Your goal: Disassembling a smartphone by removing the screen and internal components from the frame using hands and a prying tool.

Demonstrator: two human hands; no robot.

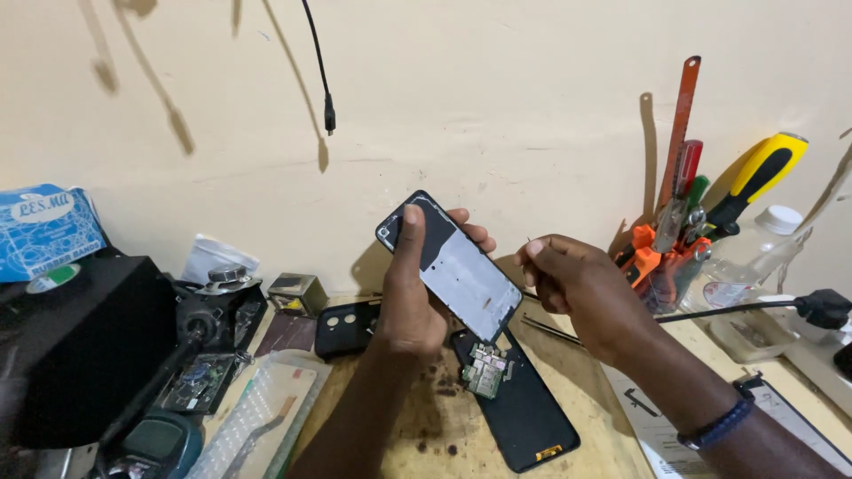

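My left hand holds an opened phone frame up and tilted, thumb on its upper left edge, fingers behind it. Its inner grey metal plate faces me. My right hand is just right of the frame with fingers pinched together; a thin dark tip shows above them, too small to identify. Below the frame, a black phone panel lies flat on the wooden bench, with a small green circuit board resting on its upper end. A black back cover with camera holes lies to the left of my left wrist.
A holder of tools with orange, red, green and yellow handles stands at the right by a clear plastic bottle. A black box and microscope-like stand fill the left. A cable hangs on the wall. Tweezers lie behind my right hand.
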